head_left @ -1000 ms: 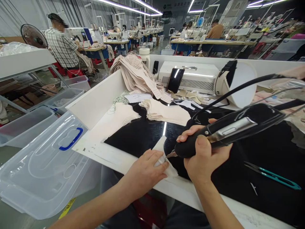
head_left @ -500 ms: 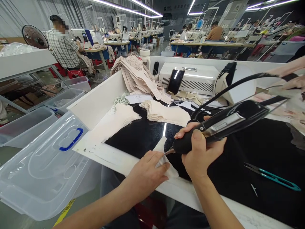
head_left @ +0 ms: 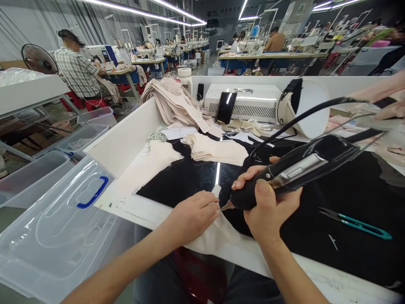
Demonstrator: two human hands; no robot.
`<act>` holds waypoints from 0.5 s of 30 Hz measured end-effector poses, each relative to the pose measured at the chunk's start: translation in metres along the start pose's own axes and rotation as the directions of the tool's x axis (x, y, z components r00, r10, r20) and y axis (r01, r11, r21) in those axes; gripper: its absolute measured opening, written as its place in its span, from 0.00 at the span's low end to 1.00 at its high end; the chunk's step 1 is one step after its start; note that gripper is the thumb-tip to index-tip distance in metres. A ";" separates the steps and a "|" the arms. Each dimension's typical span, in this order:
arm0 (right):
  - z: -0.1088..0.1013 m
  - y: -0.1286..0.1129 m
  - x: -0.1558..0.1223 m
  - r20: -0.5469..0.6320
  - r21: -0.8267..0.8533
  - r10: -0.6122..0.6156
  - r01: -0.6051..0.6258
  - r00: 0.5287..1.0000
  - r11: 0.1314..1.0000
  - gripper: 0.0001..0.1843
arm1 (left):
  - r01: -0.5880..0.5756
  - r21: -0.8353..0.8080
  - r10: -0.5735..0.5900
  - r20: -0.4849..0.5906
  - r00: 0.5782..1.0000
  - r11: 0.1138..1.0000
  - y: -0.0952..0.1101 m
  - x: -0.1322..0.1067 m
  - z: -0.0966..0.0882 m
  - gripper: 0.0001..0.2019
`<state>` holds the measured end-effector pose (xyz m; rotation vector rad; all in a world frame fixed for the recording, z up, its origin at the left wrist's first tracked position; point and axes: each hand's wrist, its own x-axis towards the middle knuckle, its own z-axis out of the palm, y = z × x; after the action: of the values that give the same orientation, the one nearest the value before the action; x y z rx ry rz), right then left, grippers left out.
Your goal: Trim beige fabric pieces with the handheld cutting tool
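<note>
My right hand (head_left: 268,202) is wrapped round a black corded hand tool (head_left: 292,171) with a silver insert. Its narrow metal tip (head_left: 227,205) points left and down at a cream fabric piece (head_left: 218,232). Bent over that fabric, my left hand (head_left: 194,213) holds it beside the tip, its thumb hidden underneath. The cloth shows above and below the fingers and lies over the table's front edge. Behind my hands, a stack of cream fabric pieces (head_left: 218,150) rests on the black tabletop (head_left: 177,185). More cream fabric (head_left: 152,164) is to its left.
Teal thread snips (head_left: 363,226) and a small white scrap (head_left: 333,242) lie at right. A phone (head_left: 226,107) leans on a white vented machine (head_left: 243,101). The tool's black cable (head_left: 303,116) arches to the right. A clear lidded bin (head_left: 63,228) stands at left.
My left hand has shifted a little left, and more of the fabric now spreads over the front edge below it. The tool stays nearly in place. The whole view has turned slightly.
</note>
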<state>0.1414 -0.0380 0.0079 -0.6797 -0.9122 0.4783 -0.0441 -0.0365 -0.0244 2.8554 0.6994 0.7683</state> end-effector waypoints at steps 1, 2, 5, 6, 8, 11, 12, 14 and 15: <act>0.000 0.000 -0.001 0.003 -0.001 0.004 -0.004 1.000 1.000 0.23 | -0.030 -0.021 0.031 0.017 0.999 0.999 -0.009 0.003 0.001 0.15; 0.000 0.000 -0.001 0.005 -0.002 0.010 -0.010 1.000 1.000 0.23 | -0.048 -0.052 0.050 0.041 0.998 0.998 -0.018 0.005 0.001 0.16; 0.001 0.000 -0.003 0.011 -0.006 0.022 -0.022 1.000 1.000 0.23 | -0.034 -0.155 0.057 0.147 0.987 0.987 -0.037 0.010 0.001 0.18; 0.001 0.000 -0.004 0.012 -0.010 0.019 -0.019 1.000 1.000 0.23 | -0.020 -0.176 0.052 0.181 0.982 0.984 -0.041 0.010 0.000 0.18; 0.001 -0.001 -0.004 0.018 -0.021 0.019 -0.019 1.000 1.000 0.24 | -0.003 -0.191 0.047 0.226 0.973 0.982 -0.047 0.010 -0.002 0.19; 0.002 -0.001 -0.005 0.025 -0.032 0.023 -0.022 0.999 0.999 0.24 | -0.007 -0.205 0.057 0.241 0.969 0.979 -0.052 0.008 -0.005 0.19; 0.002 -0.001 -0.006 0.024 -0.027 0.025 -0.024 0.999 0.999 0.24 | -0.010 -0.211 0.062 0.241 0.968 0.977 -0.053 0.008 -0.006 0.19; 0.002 0.000 -0.007 0.019 -0.011 0.029 -0.029 0.999 1.000 0.24 | -0.016 -0.228 0.075 0.250 0.965 0.973 -0.055 0.007 -0.009 0.19; 0.002 0.001 -0.007 0.016 -0.006 0.031 -0.031 0.999 1.000 0.23 | -0.019 -0.240 0.083 0.260 0.962 0.971 -0.055 0.007 -0.011 0.19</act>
<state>0.1363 -0.0417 0.0042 -0.6969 -0.9199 0.5094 -0.0670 0.0153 -0.0234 2.6943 0.4644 0.4221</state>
